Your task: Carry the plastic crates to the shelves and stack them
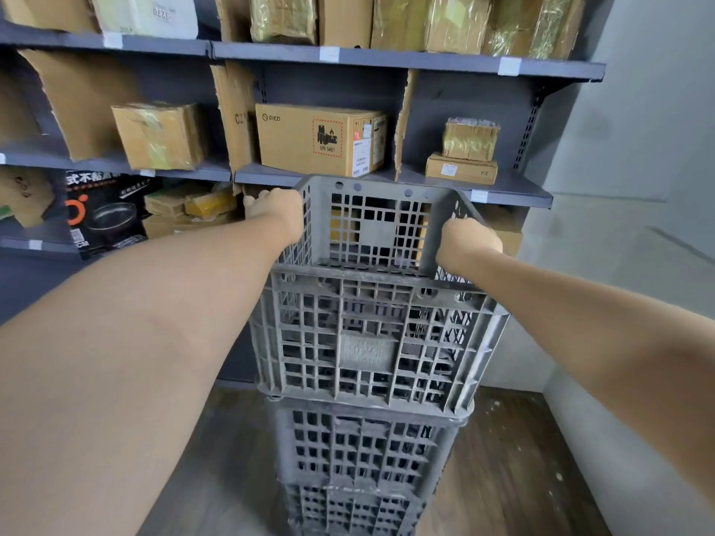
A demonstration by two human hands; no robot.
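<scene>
A grey latticed plastic crate (371,334) tops a stack of grey crates (360,458) standing on the floor in front of the shelves (387,59). My left hand (276,210) grips the top crate's left rim, fingers curled over the edge. At the right rim, my right hand (468,237) grips the side wall. The top crate tilts slightly, its far side toward the shelving. Both arms are stretched forward.
The dark grey shelves hold cardboard boxes, among them a PICO box (317,139) just behind the crate and small boxes (464,156) at right. A grey wall (638,187) closes the right side. Dark wood floor (503,458) lies beside the stack.
</scene>
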